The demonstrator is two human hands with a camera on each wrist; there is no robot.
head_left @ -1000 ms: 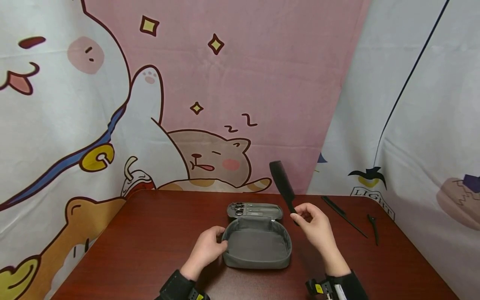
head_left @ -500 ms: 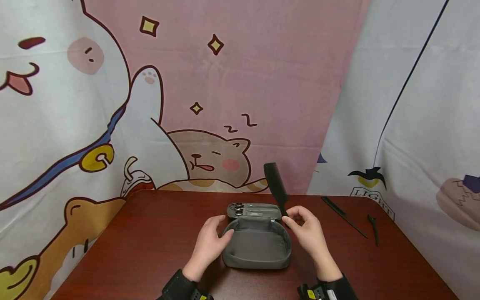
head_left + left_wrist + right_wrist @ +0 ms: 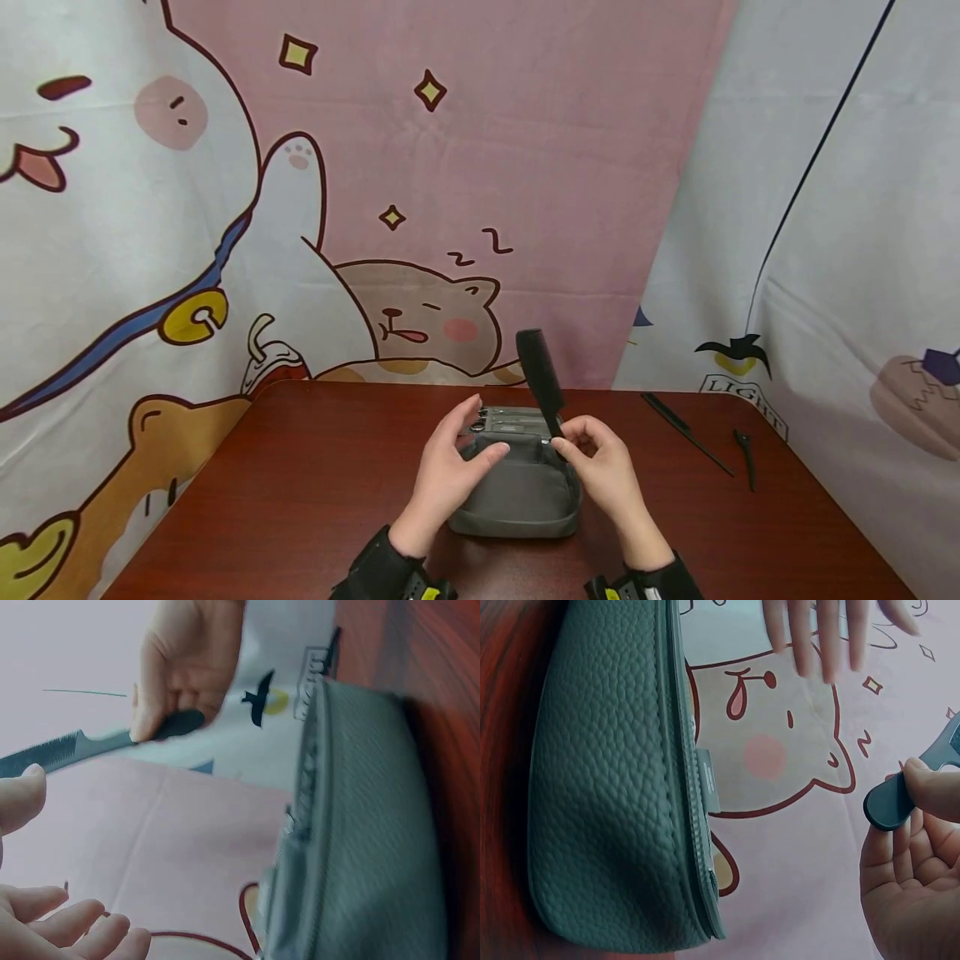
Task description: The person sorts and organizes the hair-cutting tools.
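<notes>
A black comb [image 3: 539,372] is held up at a slant over the right side of a grey zip case [image 3: 516,527]. My right hand [image 3: 600,462] pinches its handle between thumb and fingers, as the right wrist view shows with the handle's rounded end [image 3: 889,804]. My left hand [image 3: 447,471] hovers over the case's left side, fingers spread and holding nothing. The case lies unzipped with its lid folded back; its main compartment shows bare grey lining. Small metal tools with ring handles [image 3: 477,423] sit in the lid, partly hidden behind my left hand.
On the reddish-brown table [image 3: 315,483], a thin-tailed black comb [image 3: 686,432] and a small black clip [image 3: 745,458] lie to the right. A cartoon-printed cloth [image 3: 585,167] hangs right behind the table's back edge.
My right hand has carried the comb leftward, over the case. My left hand has let go of the case's left rim and risen rightward above it, fingers spreading.
</notes>
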